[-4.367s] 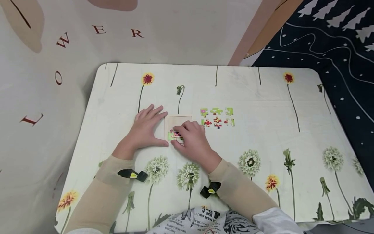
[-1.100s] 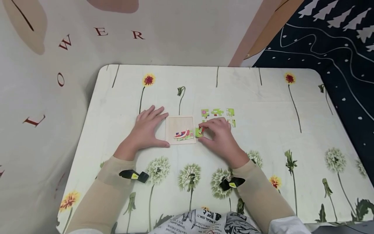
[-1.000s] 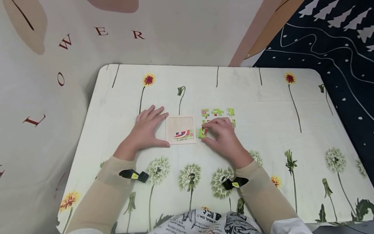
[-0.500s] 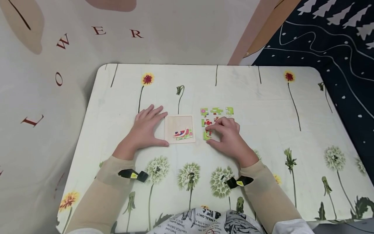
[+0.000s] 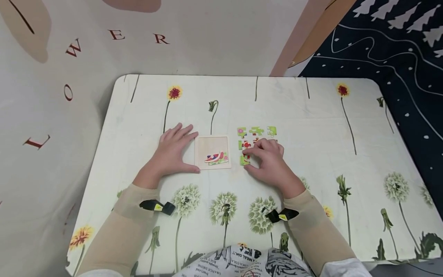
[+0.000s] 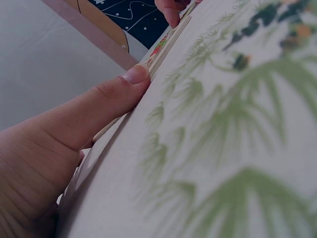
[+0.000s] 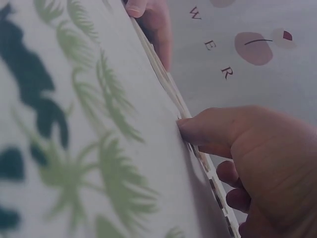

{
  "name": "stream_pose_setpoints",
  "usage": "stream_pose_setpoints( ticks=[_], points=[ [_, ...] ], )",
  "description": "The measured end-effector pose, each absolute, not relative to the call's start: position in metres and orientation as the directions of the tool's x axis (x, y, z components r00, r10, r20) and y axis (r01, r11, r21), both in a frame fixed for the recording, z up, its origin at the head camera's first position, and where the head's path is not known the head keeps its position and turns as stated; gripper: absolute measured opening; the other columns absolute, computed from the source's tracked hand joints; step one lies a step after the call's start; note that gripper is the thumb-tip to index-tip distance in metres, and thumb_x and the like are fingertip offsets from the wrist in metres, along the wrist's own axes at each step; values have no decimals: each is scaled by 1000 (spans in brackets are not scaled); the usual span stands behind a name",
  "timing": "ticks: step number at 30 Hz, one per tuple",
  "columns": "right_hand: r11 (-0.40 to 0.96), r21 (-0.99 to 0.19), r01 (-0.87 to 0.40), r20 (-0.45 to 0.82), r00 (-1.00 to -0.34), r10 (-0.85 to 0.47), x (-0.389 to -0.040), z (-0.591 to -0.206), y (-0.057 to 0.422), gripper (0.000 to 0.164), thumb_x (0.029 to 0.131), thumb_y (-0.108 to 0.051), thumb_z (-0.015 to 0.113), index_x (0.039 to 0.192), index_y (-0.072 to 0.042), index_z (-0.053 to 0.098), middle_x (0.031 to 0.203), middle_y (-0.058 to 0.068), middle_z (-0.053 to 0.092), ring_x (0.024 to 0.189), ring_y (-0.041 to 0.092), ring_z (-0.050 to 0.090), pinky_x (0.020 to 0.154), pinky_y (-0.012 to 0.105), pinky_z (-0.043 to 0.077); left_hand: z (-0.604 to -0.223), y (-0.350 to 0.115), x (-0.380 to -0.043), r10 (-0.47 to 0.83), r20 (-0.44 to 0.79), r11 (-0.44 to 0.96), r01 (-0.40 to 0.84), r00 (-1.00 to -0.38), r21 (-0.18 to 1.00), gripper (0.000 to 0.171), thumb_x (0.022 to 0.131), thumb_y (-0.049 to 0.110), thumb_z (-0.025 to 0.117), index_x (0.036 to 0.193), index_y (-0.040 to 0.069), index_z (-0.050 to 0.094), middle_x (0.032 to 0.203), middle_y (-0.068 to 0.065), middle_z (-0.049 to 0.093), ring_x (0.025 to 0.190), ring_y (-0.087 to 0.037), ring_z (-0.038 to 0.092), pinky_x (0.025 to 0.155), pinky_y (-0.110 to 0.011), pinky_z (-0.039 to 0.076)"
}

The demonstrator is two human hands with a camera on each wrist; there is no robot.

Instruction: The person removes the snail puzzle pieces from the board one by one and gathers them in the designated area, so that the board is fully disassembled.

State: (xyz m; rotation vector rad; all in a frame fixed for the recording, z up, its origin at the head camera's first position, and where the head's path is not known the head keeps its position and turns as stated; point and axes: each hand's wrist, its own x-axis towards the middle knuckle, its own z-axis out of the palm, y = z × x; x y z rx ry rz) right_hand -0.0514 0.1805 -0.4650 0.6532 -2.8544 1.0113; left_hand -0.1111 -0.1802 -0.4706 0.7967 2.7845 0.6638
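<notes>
My left hand (image 5: 173,154) lies spread on the table at the left of a shallow square wooden puzzle tray (image 5: 214,144). Its thumb touches the tray's lower left corner; the left wrist view shows that thumb (image 6: 136,74) at the edge. Inside the tray, near the lower right, lie colourful joined puzzle pieces (image 5: 216,158). To the right of the tray, my right hand (image 5: 268,161) pinches a green puzzle piece (image 5: 243,161) between thumb and index finger, low over the tabletop. The other fingers are curled and cover part of the loose pieces behind.
Loose puzzle pieces lie in rows just beyond the right hand, among them a green one (image 5: 257,131) and a red and green one (image 5: 246,144). The table (image 5: 311,130) has a flower-printed cover. A pale curtain with letters stands behind it, a dark one at right.
My right hand has moved right from the tray, taking a green puzzle piece out to below the loose rows. In the last half second it barely moves. My left hand stays at the tray.
</notes>
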Motion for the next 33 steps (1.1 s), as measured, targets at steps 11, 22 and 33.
stream_pose_setpoints(
  ticks=[11, 22, 33],
  points=[
    [694, -603, -395, 192, -915, -354, -52, -466, 182, 35, 85, -23, 89, 118, -17, 82, 107, 1, 54, 107, 31, 42, 100, 60, 22, -471, -180, -112, 538, -45, 758, 460, -841, 462, 125, 64, 71, 94, 165, 15, 44, 176, -8, 25, 163, -37, 7, 125, -65, 7],
    [677, -595, -433, 246, -900, -360, -52, -469, 181, 32, 84, -21, 89, 116, -17, 83, 105, 0, 55, 105, 31, 42, 100, 60, 23, -471, -180, -112, 538, -44, 757, 460, -842, 463, 125, 63, 70, 94, 164, 14, 45, 176, -9, 26, 163, -37, 7, 125, -65, 7],
    [619, -594, -514, 344, -858, -382, -54, -469, 151, 30, 91, -28, 83, 118, -14, 81, 118, 3, 64, 113, 29, 47, 105, 62, 23, -472, -180, -112, 538, -47, 760, 460, -842, 459, 126, 64, 70, 94, 165, 15, 44, 176, -8, 24, 163, -37, 6, 126, -64, 6]
  ],
)
